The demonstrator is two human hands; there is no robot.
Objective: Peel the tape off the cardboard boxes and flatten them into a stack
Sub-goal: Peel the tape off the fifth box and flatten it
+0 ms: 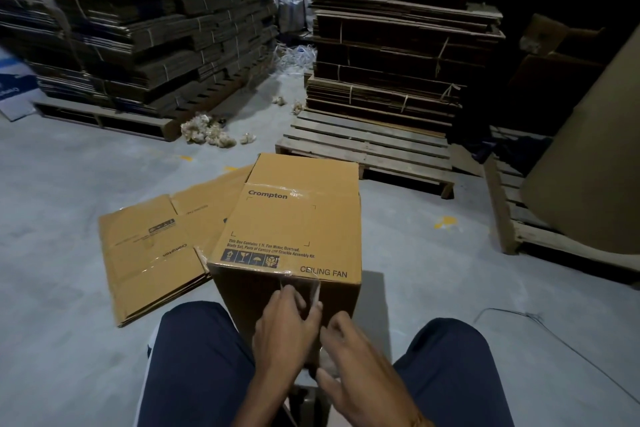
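On the floor we see the cardboard box lying lengthwise away from us, beside flattened boxes to its left, clear tape lifting off its near face, pinched by our left hand, our right hand pinching crumpled tape just below.

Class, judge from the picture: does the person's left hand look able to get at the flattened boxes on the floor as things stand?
Probably yes. The flattened boxes lie to the left of the upright box, beside the left knee, with bare floor between. The left hand would first have to let go of the tape.
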